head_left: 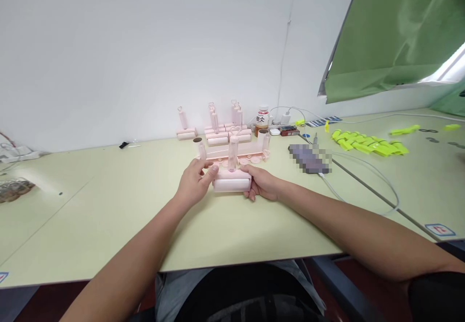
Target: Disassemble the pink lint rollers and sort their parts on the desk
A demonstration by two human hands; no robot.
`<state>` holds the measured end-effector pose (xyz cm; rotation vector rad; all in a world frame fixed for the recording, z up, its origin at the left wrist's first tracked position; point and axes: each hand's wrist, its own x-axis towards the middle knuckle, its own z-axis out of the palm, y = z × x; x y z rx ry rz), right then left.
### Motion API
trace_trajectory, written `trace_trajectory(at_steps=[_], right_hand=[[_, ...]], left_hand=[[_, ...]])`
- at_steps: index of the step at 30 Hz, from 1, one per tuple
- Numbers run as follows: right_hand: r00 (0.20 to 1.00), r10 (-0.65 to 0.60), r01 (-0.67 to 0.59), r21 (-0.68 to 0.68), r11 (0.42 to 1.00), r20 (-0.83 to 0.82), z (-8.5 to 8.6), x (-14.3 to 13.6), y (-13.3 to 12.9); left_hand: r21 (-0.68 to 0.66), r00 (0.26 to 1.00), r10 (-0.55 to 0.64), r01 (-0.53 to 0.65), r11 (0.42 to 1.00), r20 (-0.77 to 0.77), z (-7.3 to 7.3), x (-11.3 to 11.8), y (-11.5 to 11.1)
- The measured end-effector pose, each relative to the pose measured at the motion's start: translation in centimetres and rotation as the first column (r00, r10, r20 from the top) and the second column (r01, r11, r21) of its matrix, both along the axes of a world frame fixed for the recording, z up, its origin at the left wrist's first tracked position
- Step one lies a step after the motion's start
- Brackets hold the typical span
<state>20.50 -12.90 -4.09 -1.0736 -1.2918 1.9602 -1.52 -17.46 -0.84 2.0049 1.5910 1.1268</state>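
A pink lint roller [232, 181] with a white roll and a clear upright handle is held just above the table in front of me. My right hand [263, 184] grips its right end, thumb on top and fingers underneath. At the left end, my left hand [196, 179] has its thumb against the cover and its fingers curled behind; their contact is partly hidden. Just beyond stand a cardboard-cored roll [198, 140] and another roll [262, 138], beside pink roller parts [250, 159] and clear handle pieces.
Several assembled lint rollers [218, 139] line the wall, beside a white-capped bottle [262, 118]. A phone [308, 158] on a white cable lies to the right, near a screwdriver [315, 140]. Farther right are yellow-green strips [368, 143]. A power strip [16, 153] sits far left.
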Motion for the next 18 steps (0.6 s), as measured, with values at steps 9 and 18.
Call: trace_trajectory(at_steps=[9, 18], right_hand=[[0.981, 0.178, -0.178, 0.003, 0.984, -0.082, 0.2, -1.3, -2.7], [0.982, 0.055, -0.073, -0.094, 0.993, -0.181, 0.5, -1.3, -2.1]], left_hand=[[-0.030, 0.999, -0.053, 0.053, 0.998, -0.008, 1.7, 1.6, -2.4], [0.040, 0.920, 0.392, -0.392, 0.919, 0.009, 8.4, -5.5, 0.3]])
